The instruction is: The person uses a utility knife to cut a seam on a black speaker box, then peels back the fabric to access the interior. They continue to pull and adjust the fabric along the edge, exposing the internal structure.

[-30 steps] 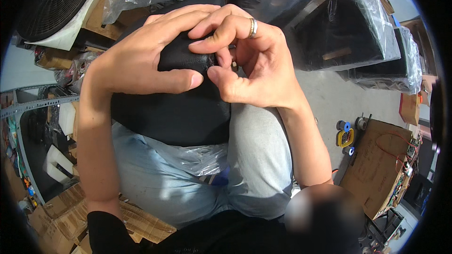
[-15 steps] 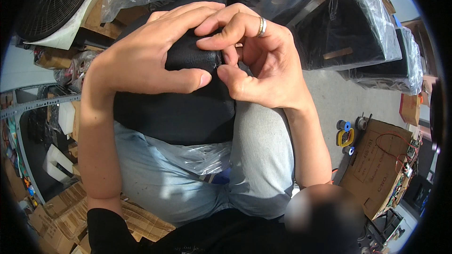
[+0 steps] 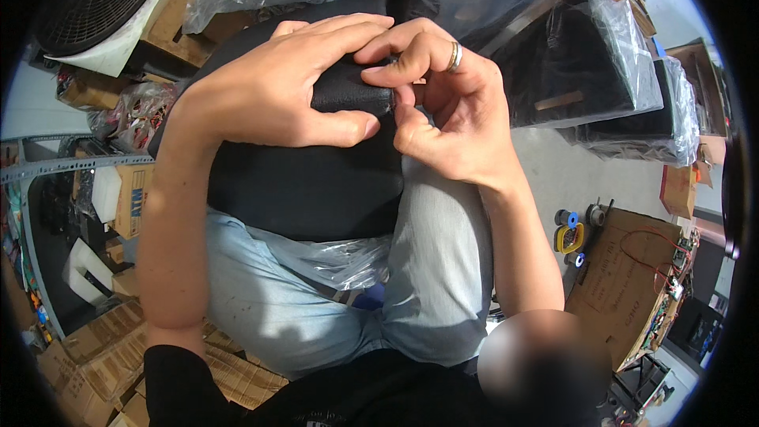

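There are two hands [image 3: 265, 83] [image 3: 466, 103], one ring [image 3: 455, 57], one fan [image 3: 103, 0] — and two blue spools [image 3: 566, 218] [image 3: 576, 260].

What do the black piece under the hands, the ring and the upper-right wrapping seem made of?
Black piece: probably leather or vinyl, low sheen; fine surface grain shows.
Ring: likely polished metal, from its silvery glint.
Wrapping: apparently thin, glossy plastic, crinkled and see-through.
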The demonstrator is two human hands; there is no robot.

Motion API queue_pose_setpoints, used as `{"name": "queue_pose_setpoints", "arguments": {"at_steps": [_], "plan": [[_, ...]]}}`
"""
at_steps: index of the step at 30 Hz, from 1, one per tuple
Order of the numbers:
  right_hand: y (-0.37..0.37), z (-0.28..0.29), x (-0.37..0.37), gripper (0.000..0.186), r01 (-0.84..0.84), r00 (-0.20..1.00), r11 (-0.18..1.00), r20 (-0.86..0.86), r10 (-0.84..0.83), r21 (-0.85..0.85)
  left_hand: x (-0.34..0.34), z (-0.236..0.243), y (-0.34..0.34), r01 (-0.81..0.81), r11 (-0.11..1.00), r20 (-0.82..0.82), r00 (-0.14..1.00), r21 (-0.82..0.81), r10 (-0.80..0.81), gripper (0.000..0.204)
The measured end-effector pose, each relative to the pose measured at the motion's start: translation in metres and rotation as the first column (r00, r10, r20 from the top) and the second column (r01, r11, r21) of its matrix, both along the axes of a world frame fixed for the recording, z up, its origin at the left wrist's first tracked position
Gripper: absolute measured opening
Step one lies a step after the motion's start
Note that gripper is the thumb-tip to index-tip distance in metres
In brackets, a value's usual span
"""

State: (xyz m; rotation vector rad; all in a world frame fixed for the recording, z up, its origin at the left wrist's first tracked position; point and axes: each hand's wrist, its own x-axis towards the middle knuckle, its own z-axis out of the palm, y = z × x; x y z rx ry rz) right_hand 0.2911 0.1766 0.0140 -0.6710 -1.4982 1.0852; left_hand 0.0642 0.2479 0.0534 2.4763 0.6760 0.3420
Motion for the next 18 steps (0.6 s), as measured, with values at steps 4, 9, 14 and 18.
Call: {"name": "queue_pose_setpoints", "arguments": {"at_steps": [4,9,14,18], "plan": [[-0.001,-0.001,0.011,0.030,0.003,0.998,1.000,0.068,-0.004,0.013,0.005,-0.003,-0.001,0.020,1.000,-0.028,0.999,0.021,-0.019,0.094],[-0.005,0.001,0.005,0.021,0.029,1.000,0.999,-0.007,-0.030,-0.013,0.007,0.000,-0.002,0.037,0.999,-0.042,0.998,0.030,-0.036,0.094],[-0.009,0.003,0.000,0.025,0.033,0.999,0.999,0.004,-0.033,-0.014,0.002,0.009,-0.007,0.040,0.999,-0.021,0.999,0.024,-0.039,0.089],[-0.020,-0.003,-0.002,0.036,0.019,1.000,1.000,-0.006,-0.019,-0.006,-0.006,0.008,-0.012,0.072,0.997,-0.012,0.997,0.041,-0.072,0.094]]}}
